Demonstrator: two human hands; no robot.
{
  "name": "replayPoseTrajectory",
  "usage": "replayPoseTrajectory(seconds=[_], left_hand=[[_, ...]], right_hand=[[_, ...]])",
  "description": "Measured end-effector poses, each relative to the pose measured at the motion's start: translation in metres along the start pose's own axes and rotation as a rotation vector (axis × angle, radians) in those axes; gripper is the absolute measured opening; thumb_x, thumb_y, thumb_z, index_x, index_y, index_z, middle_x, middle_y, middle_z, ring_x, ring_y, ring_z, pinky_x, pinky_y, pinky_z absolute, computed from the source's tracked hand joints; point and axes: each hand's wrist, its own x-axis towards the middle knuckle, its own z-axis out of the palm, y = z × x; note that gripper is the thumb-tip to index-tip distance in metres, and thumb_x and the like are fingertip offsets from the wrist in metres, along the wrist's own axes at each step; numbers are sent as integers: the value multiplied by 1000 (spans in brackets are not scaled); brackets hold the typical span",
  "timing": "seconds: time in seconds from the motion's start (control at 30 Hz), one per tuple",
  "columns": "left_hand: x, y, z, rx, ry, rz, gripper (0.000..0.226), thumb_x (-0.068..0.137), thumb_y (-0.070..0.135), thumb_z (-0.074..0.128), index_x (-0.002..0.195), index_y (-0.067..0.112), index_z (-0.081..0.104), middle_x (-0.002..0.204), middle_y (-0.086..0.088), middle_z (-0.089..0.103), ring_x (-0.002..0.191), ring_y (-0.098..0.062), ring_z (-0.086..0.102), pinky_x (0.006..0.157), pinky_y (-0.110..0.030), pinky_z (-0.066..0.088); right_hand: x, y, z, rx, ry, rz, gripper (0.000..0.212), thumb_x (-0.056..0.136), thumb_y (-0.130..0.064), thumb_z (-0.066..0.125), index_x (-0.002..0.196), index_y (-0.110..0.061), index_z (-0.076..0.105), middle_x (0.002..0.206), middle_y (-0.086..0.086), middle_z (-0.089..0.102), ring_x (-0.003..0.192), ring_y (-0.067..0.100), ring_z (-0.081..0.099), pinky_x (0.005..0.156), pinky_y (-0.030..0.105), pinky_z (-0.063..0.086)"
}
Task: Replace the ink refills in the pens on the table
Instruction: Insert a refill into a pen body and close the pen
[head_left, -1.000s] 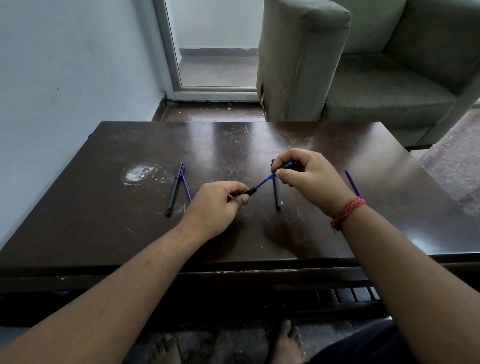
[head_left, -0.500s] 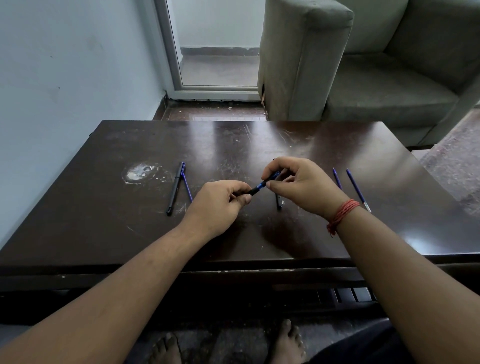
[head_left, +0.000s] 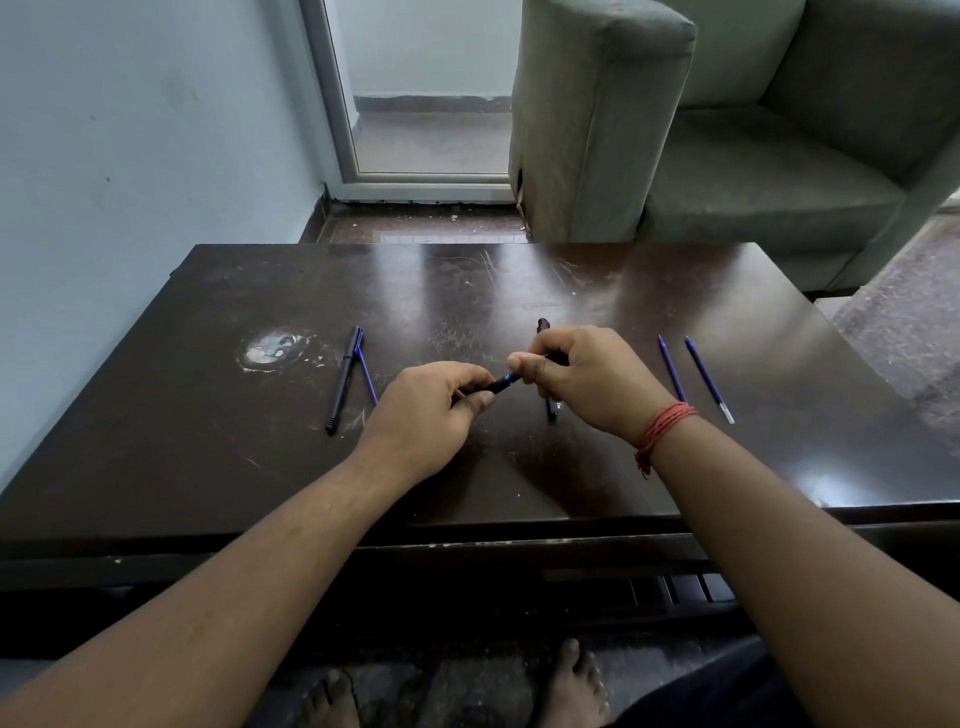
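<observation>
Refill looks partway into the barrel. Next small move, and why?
Probably keep pushing: the right hand pinches the blue refill, whose short exposed stretch enters the black barrel gripped by the left hand. Blue shows between the hands, so it likely isn't seated; slide it fully in, barrel held steady.

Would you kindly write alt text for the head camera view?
Over a dark table, the left hand grips a black pen barrel while the right hand pinches a blue refill at its mouth. Two loose refills lie right.
</observation>
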Motion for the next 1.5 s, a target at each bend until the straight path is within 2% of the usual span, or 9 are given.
replayPoseTrajectory(seconds=[0.3, 0.37, 0.5, 0.7, 0.9, 1.03, 1.13, 1.27, 1.5], left_hand=[[1, 3, -3, 5, 13, -16, 20, 92, 21, 67, 110, 24, 73, 89, 10, 71, 81, -6, 64, 79, -35, 57], [1, 3, -2, 0, 13, -20, 20, 91, 21, 68, 110, 24, 74, 88, 11, 71, 81, -6, 64, 79, -35, 56], [0, 2, -3, 2, 18, -15, 17, 91, 21, 68, 107, 24, 74, 87, 10, 71, 79, -6, 64, 77, -35, 56], [1, 1, -2, 10, 6, -10, 20, 91, 23, 67, 110, 25, 74, 89, 11, 71, 81, -5, 64, 77, -36, 57], [0, 2, -2, -1, -9, -11, 18, 92, 23, 67, 108, 25, 74, 87, 11, 71, 80, -6, 65, 77, -36, 57], [1, 2, -2, -11, -7, -13, 19, 92, 23, 67, 109, 25, 74, 87, 11, 71, 79, -4, 64, 77, -33, 57], [0, 2, -2, 1, -9, -15, 18, 92, 24, 67, 108, 26, 74, 86, 12, 71, 79, -5, 64, 76, -34, 57], [0, 2, -2, -7, -8, -10, 17, 92, 23, 67, 107, 25, 74, 85, 11, 70, 78, -6, 64, 74, -33, 56], [1, 1, -2, -3, -5, -17, 17, 92, 24, 66, 107, 26, 74, 84, 11, 70, 78, -4, 63, 72, -28, 53]], right_hand=[[-4, 5, -10, 65, -26, -97, 17, 89, -14, 69, 102, -24, 68, 86, -11, 65, 72, -1, 59, 66, 7, 44], [-3, 4, -9, 50, -4, -78, 2, 91, -21, 67, 91, -19, 69, 72, -6, 69, 62, 0, 59, 58, 8, 42], [-1, 4, -5, -53, 21, -36, 33, 92, -49, 58, 86, -17, 67, 64, -1, 67, 57, 9, 61, 55, 19, 47], [-4, 2, -6, 63, -55, -130, 17, 89, -14, 69, 104, -22, 68, 81, -7, 68, 68, -1, 63, 64, 10, 47], [-3, -1, -1, -13, 13, -56, 30, 94, -46, 58, 82, -19, 65, 64, -2, 69, 53, 7, 64, 60, 29, 56], [-5, 1, -5, 123, -33, -105, 16, 90, -24, 69, 105, -23, 64, 88, -2, 69, 60, 8, 68, 63, 25, 58], [-5, -1, -2, 108, -49, -92, 1, 91, -19, 67, 92, -18, 67, 72, 2, 70, 58, 10, 67, 61, 28, 59], [-1, -2, 1, 5, 22, -47, 27, 90, -44, 63, 84, -18, 66, 64, -1, 70, 51, 7, 64, 57, 28, 56], [-5, -2, -5, 118, -1, -115, 7, 90, -9, 68, 96, -11, 69, 77, 4, 70, 64, 12, 68, 65, 31, 59]])
